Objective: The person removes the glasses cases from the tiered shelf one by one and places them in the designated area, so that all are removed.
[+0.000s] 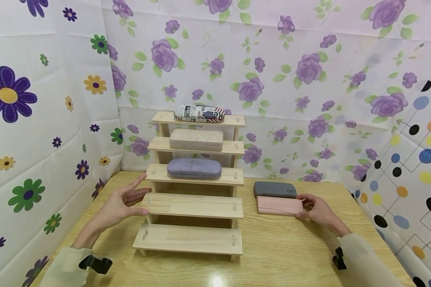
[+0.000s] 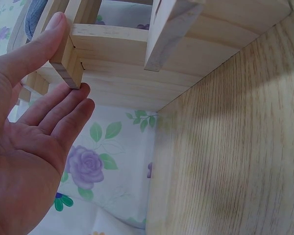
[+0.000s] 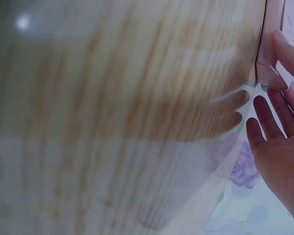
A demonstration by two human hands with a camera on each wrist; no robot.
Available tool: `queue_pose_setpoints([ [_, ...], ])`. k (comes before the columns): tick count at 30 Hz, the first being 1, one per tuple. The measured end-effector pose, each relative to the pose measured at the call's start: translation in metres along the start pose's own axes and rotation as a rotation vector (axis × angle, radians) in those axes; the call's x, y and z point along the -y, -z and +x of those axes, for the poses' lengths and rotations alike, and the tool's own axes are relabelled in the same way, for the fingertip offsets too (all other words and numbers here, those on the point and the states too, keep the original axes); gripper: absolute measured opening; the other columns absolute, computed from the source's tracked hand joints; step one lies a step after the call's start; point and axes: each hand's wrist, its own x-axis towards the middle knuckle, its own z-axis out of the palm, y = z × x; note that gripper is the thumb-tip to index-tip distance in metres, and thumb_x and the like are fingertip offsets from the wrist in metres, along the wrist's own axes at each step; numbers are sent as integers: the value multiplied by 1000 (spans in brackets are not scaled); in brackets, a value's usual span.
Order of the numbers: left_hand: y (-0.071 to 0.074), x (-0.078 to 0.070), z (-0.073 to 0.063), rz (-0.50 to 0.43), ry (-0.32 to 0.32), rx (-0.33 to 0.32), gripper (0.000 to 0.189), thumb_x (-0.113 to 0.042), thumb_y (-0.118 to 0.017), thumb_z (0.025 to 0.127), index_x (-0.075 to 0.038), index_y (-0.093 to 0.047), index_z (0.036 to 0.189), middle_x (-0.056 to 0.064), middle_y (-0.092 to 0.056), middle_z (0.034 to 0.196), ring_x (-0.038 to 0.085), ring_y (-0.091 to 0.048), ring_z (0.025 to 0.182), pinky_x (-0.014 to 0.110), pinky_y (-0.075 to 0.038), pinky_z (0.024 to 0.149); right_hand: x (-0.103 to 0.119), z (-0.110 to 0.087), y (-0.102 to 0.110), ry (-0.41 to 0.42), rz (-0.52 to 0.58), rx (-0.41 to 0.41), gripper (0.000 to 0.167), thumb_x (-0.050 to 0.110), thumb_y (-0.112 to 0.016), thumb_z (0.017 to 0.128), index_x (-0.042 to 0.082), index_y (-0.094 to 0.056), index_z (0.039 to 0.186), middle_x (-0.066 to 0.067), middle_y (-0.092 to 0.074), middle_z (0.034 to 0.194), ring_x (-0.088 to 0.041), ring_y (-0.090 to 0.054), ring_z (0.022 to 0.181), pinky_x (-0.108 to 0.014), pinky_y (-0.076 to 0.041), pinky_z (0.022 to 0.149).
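While the right hand is pinching its right end between thumb and fingers, a pink case is lying right of centre in the frame, on the desk. Just above it in the picture, a dark gray case is lying alongside, showing a small glasses mark at its right end. Left of centre, a stepped wooden stand is rising in five tiers. At its left side, the left hand is spreading its fingers loosely, the thumb and fingertips touching the end of the second tier from the bottom. The lower two tiers are showing bare wood; above them, a periwinkle case is resting on the middle tier, a beige case on the next, and a newsprint-patterned case on the top one. Behind everything, a cloth with purple roses is hanging across the upper frame. Daisy-printed fabric is covering the left side, and dotted fabric is filling the right edge. Pale sleeves are entering from both lower corners.
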Motion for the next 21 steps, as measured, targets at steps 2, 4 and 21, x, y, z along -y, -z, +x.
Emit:
queue_pose_setpoints([
  [2, 0, 0, 0, 0, -1, 0, 109, -4, -90, 82, -19, -26, 169, 29, -55, 147, 34, -54, 136, 36, -51, 107, -1, 1, 0, -2, -7, -5, 68, 15, -93, 83, -3, -61, 141, -24, -63, 133, -42, -60, 120, -63, -51, 105],
  [4, 0, 1, 0, -2, -2, 0, 109, -3, -90, 82, -19, -26, 169, 29, -55, 147, 31, -55, 135, 35, -51, 107, -1, 1, 0, -1, -20, -4, 68, 16, -92, 84, -3, -60, 141, -24, -62, 134, -42, -60, 120, -63, -50, 105],
  [21, 0, 3, 0, -13, -12, 2, 109, -2, -90, 82, -20, -27, 169, 28, -55, 147, 26, -56, 135, 29, -51, 106, 16, -11, 11, 19, -49, -30, 67, 15, -89, 87, -2, -59, 145, -27, -58, 143, -50, -53, 129, -71, -40, 111],
])
